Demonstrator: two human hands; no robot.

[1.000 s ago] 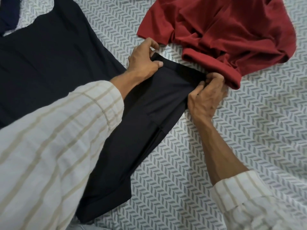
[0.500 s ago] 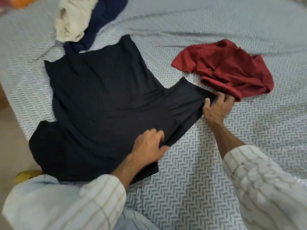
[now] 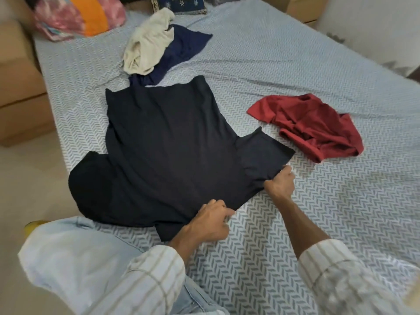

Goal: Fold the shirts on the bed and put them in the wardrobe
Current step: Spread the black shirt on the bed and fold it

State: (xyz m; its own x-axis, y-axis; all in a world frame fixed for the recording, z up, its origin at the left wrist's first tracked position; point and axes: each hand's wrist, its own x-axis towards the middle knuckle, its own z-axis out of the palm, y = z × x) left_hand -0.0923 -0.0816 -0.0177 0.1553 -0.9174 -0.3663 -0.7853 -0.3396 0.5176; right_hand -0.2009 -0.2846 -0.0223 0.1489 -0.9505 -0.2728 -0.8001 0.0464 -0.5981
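Your left hand (image 3: 210, 220) has slid from the sleeve's far end to the black shirt (image 3: 163, 142)'s near side edge; your right hand (image 3: 280, 184) now pinches the sleeve's lower corner. Spread near the bed (image 3: 295, 64)'s left edge, it's ready for its first fold.

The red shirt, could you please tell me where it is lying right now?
In the head view the red shirt lies crumpled on the bed, right of the black shirt and just beyond the right hand.
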